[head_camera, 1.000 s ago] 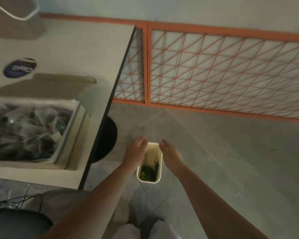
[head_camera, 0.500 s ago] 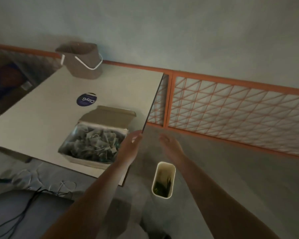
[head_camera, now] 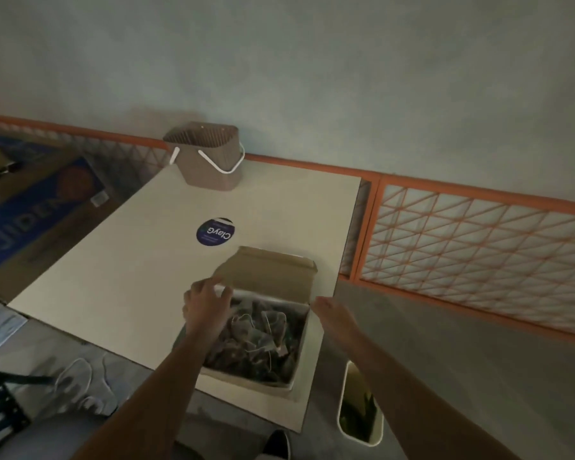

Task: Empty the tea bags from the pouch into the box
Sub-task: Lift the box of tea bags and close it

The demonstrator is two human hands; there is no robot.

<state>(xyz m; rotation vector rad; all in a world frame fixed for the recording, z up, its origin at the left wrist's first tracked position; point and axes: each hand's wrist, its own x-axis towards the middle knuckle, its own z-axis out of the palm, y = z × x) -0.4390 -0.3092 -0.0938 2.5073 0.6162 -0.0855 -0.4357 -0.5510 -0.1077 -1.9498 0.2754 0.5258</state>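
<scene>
An open cardboard box (head_camera: 246,381) stands at the near right corner of the white table (head_camera: 130,260), its lid (head_camera: 273,277) folded back. Loose tea bags (head_camera: 259,336) with strings fill it. My left hand (head_camera: 206,307) hovers over the box's far left corner, fingers spread and holding nothing. My right hand (head_camera: 332,315) is at the box's far right corner with straight fingers, also holding nothing. A green pouch (head_camera: 359,413) lies inside a white bin (head_camera: 342,423) on the floor to the right of the table.
A brown basket (head_camera: 210,161) with a white handle sits at the table's far edge, and a round blue sticker (head_camera: 214,232) is in the middle. An orange lattice fence (head_camera: 478,254) runs along the wall. A blue printed carton (head_camera: 30,207) lies left; grey shoes (head_camera: 80,386) lie below.
Both hands rose from the white bin on the floor and moved left to the box on the table. The view swung up and left with them.
</scene>
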